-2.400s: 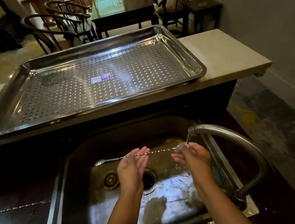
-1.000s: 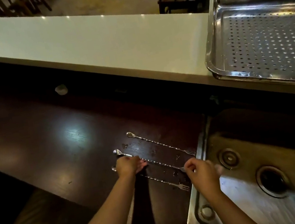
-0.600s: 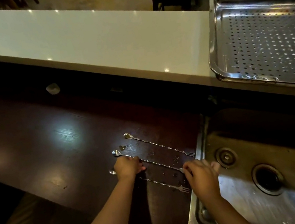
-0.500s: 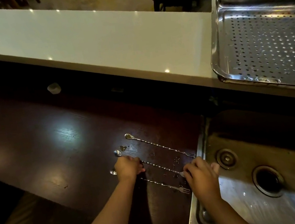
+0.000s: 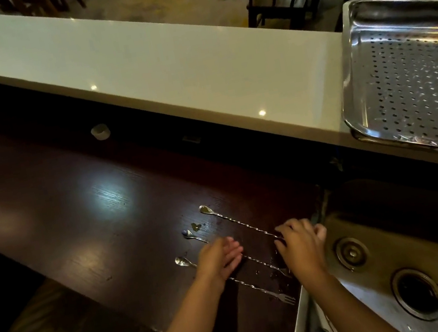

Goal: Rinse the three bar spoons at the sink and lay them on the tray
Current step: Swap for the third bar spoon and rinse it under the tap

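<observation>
You are looking down along a long pale bar top [image 5: 165, 67] that runs from far left to right, with a dark wooden counter [image 5: 76, 191] below it, nearer you. At the far right, a perforated steel tray [image 5: 348, 78] sits on the pale bar top, and nothing shows in the part of it that is in view. At the near right, the steel sink [image 5: 375, 264] is set into the dark counter, with two drain openings showing; no water can be seen running.

Three bar spoons lie side by side on the dark counter just left of the sink, bowls to the left and fork ends toward the sink. The farthest spoon [image 5: 236, 221] lies farthest from you, the middle spoon [image 5: 192, 236] is partly hidden under your hands, and the nearest spoon [image 5: 258, 290] ends in a small fork by the sink's edge. Droplets dot the wood around them.

Your left hand [image 5: 219, 259] lies over the middle spoon with fingers fairly straight; whether it grips the shaft cannot be told. Your right hand [image 5: 299, 245] has fingers curled at the fork end of the farthest spoon, seemingly pinching it.

By this view no spoon has reached the tray, so laying all three there is left. Which spoons are already rinsed cannot be told.
</observation>
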{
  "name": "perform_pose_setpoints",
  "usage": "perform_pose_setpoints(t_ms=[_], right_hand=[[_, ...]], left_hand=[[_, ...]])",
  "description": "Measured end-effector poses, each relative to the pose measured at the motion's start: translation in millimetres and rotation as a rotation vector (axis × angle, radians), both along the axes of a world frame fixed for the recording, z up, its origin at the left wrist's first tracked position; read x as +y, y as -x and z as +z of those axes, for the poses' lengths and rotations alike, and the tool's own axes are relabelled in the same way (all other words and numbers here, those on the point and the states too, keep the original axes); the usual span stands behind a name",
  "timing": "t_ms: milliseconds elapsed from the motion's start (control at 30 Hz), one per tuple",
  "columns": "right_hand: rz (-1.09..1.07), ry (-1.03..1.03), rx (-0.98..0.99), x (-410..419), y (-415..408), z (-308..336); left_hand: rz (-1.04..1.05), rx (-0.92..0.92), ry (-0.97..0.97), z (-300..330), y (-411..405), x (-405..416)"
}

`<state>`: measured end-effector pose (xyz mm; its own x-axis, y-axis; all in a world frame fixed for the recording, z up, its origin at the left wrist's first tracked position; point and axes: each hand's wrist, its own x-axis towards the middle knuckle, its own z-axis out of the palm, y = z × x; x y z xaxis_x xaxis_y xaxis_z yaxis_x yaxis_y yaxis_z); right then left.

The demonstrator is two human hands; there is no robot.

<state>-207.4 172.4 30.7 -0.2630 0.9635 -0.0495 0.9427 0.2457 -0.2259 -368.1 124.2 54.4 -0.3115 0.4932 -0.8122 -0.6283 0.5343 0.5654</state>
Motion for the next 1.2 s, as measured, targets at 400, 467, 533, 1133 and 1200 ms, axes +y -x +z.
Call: perform_pose_setpoints(t_ms=[400,467,533,1133,1200], right_hand=[[0.128,-0.005,-0.076,17,-3,1],[0.156,0.019,-0.052,20,-7,6],[0.175,0.062,-0.026,21,-12,10],[-0.242,0.463,0.722,3,-189,72],[-0.300,0.447,0.741,-4,-217,81]], left_hand=[[-0.075,-0.130,-0.031,0,-41,30],[-0.049,-0.130,-0.032,-1,-45,33],[-0.018,-0.132,-0.029,-1,-49,36],[-0.097,-0.139,-0.224,29,-150,48],[-0.142,-0.152,-0.251,31,-177,48]])
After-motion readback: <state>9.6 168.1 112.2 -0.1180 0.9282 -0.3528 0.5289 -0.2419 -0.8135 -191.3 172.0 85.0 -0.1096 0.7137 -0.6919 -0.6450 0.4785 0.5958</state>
